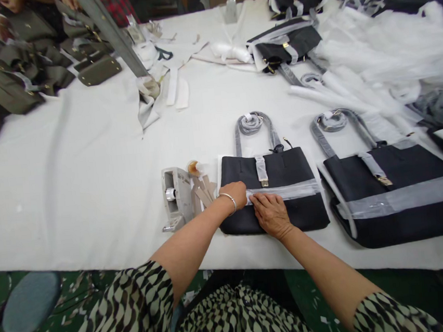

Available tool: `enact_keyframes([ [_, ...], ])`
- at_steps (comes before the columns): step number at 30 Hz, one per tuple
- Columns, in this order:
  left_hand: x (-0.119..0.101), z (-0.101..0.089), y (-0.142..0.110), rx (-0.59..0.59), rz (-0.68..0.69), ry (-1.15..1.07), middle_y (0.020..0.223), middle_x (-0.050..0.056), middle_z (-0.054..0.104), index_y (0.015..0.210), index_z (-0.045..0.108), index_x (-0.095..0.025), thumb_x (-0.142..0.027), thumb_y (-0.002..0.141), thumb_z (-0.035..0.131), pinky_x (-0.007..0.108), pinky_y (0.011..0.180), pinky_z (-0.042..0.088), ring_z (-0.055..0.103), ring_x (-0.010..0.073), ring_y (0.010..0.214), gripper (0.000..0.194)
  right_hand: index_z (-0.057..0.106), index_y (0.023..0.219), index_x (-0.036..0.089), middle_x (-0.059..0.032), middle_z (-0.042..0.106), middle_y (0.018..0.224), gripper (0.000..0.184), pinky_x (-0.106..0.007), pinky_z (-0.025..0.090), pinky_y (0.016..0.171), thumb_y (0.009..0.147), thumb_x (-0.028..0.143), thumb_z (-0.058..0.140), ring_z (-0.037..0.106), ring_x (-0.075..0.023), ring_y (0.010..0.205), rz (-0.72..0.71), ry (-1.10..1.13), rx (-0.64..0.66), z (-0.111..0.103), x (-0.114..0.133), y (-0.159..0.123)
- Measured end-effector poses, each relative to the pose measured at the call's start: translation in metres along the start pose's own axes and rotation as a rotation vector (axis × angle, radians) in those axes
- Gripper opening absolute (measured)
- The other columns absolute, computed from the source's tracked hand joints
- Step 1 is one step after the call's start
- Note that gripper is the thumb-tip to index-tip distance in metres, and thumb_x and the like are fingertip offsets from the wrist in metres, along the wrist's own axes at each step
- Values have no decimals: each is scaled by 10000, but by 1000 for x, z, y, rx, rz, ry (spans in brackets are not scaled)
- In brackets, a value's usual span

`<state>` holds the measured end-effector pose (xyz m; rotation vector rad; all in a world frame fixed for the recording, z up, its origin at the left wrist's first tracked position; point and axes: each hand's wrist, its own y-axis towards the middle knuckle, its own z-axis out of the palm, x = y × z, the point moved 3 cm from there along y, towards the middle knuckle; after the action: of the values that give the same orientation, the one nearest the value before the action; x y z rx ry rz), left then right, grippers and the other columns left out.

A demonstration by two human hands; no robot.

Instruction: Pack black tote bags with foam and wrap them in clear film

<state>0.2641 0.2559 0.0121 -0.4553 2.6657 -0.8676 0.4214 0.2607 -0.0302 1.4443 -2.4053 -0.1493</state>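
A black handbag [288,169] lies flat on the white table before me, its looped handle and coiled strap wrapped in film. Across its front runs a translucent protective film strip [302,189], under the film-wrapped tab [261,168] with its gold clasp. My left hand [235,195], wearing a bracelet, is closed at the strip's left end, its fingertips partly hidden. Just to the right, my right hand [270,212] lies with fingers stretched flat on the strip and the bag's front. A second black handbag [402,169] with a similar strip rests at the right.
A grey tape dispenser [178,196] and beige strips [205,191] stand left of the bag. White wrapping sheets [386,51] and more black bags [288,42] lie at back right. Olive bags [98,68] are piled far left, near a metal post [114,32] and other people's hands.
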Motion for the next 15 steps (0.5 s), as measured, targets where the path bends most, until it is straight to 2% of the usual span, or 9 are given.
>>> enact_keyframes([
  [8,13,-6,-4,-32,-70,-50,1007,159,692,987,662,-164,-252,755,601,315,788,530,660,261,965,255,529,1278,207,-64,598,1236,410,-413,305,921,869,211,506,467,-247,1075,-12,21,-29,7,-2,-6],
  [15,15,0,-19,-39,-118,-29,1004,140,691,958,655,-174,-260,783,553,309,812,518,654,249,974,220,504,1309,220,-74,592,1248,452,-419,307,937,857,206,518,467,-249,1099,-26,52,-60,11,-4,-10],
])
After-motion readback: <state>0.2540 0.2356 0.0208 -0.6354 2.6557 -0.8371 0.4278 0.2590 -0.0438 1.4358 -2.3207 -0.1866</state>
